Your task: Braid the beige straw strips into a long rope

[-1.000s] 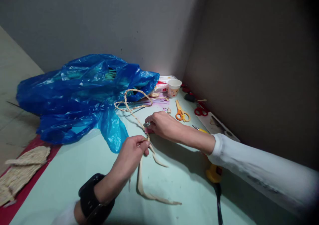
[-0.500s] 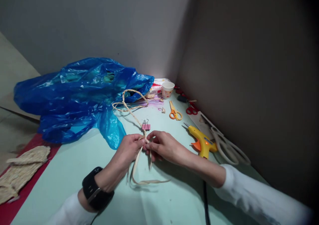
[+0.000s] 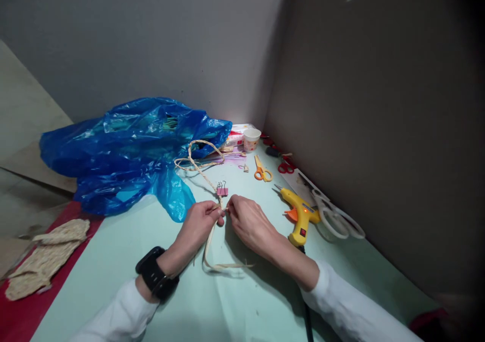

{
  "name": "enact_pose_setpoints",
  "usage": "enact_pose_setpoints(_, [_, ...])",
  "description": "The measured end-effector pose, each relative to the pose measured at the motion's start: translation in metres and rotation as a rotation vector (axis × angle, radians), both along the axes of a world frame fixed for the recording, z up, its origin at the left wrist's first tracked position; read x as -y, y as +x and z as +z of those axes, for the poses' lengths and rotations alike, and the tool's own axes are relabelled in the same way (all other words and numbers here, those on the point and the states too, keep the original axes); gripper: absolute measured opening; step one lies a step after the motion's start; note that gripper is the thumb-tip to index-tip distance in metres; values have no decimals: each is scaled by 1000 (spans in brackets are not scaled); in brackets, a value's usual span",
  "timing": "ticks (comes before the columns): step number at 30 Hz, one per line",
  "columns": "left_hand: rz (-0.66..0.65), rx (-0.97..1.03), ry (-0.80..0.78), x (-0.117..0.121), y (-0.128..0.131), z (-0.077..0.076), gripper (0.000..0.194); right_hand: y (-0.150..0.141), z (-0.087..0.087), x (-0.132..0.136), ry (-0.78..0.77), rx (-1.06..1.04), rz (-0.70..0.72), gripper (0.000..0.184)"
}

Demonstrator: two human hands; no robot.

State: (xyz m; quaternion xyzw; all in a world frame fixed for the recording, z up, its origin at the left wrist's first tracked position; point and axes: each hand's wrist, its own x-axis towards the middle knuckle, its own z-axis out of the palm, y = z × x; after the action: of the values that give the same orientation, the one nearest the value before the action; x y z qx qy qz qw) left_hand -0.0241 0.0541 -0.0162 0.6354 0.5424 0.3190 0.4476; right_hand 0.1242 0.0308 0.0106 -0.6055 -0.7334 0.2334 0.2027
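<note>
Both hands pinched the straw braid [image 3: 210, 184] mid-table on the green mat [image 3: 242, 301]: left hand [image 3: 197, 226] and right hand [image 3: 248, 221] gripped it fingertip to fingertip, just below the pink clip [image 3: 222, 191]. Loose strands [image 3: 212, 253] trailed toward the person. Glue gun [image 3: 299, 214] lay right of the hands, blue bag [image 3: 129, 150] behind left.

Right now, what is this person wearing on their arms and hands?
Both arms are in long white sleeves that end at the wrists. The left hand and right hand are bare: no gloves, and no rings that I can make out. A broad black wristband, perhaps a watch, wraps the left wrist just past the cuff.
</note>
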Motion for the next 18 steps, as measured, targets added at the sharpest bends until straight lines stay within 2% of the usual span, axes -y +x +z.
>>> enact_pose_setpoints(5, [-49,1,20,0,-1,0,17,-3,-5,-9,-55,-142,1,25])
enact_pose_setpoints(9, [-93,-30,23,0,-2,4,17,-4,-12,-13,-46,-238,-14,23])
enact_pose_setpoints(14, [-136,-149,43,0,-7,16,21,-6,-14,-13,-58,-331,-59,20])
enact_pose_setpoints(18, [-97,-301,118,1,-11,30,24,-8,-10,-10,-48,-375,-113,19])
